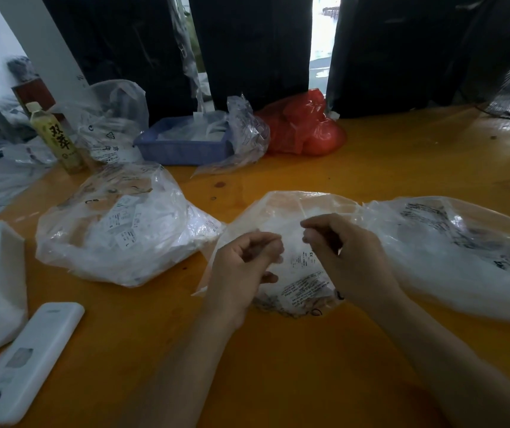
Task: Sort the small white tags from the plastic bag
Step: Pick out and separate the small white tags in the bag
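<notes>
A: Where's the clear crinkled plastic bag [296, 242]?

B: Centre frame, on the orange table [401, 168]. I see left hand [241, 257] and right hand [343, 245] pinching its film, fingers curled.

A: Around it?

B: A bag of small white tags [124, 223] centre-left, a blue tray [182, 146] above.

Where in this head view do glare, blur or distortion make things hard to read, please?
Head view: the bright gap between the dark curtains is blown out; glare streaks the orange table at far right; both hands are slightly motion-blurred; edges bow from the wide-angle lens.
</notes>
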The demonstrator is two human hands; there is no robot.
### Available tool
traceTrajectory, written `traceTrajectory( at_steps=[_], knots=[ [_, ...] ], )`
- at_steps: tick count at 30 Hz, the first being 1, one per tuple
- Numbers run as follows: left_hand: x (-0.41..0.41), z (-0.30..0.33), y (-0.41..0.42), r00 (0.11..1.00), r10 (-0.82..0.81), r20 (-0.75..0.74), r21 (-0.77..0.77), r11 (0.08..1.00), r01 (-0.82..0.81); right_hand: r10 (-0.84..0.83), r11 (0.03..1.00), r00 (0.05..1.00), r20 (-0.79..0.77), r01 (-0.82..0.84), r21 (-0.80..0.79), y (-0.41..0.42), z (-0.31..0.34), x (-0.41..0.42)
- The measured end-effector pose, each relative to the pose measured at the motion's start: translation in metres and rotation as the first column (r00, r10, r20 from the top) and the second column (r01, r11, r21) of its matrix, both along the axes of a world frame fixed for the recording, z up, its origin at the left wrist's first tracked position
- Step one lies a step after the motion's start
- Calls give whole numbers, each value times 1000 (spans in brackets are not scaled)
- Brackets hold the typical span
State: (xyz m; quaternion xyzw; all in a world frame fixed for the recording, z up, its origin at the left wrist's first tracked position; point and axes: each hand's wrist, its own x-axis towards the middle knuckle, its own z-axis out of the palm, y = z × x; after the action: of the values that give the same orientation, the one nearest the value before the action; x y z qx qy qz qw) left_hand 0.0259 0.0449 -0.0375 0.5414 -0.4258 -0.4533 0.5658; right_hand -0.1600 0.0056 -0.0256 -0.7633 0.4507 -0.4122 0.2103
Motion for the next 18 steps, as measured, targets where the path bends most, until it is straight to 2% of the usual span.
traceTrajectory(
  at_steps=[2,5,9,12,18],
  knots=[
    [2,2,-2,990,49,-129,41,998,-44,-58,998,985,-162,51,-42,-7,-3,-1],
    [5,3,-2,965,59,-255,35,998,-51,-52,998,912,-406,58,2,-14,-11,0],
    [5,1,-2,933,23,-359,8,1000,-21,-38,994,846,-532,88,69,-13,-18,5],
    [3,1,-3,868,-4,-497,5,1000,8,-71,994,870,-488,105,42,-13,-17,7],
    [-1,-4,-5,869,2,-495,19,1000,8,-103,982,967,-233,136,129,-15,-12,-5]
  ],
)
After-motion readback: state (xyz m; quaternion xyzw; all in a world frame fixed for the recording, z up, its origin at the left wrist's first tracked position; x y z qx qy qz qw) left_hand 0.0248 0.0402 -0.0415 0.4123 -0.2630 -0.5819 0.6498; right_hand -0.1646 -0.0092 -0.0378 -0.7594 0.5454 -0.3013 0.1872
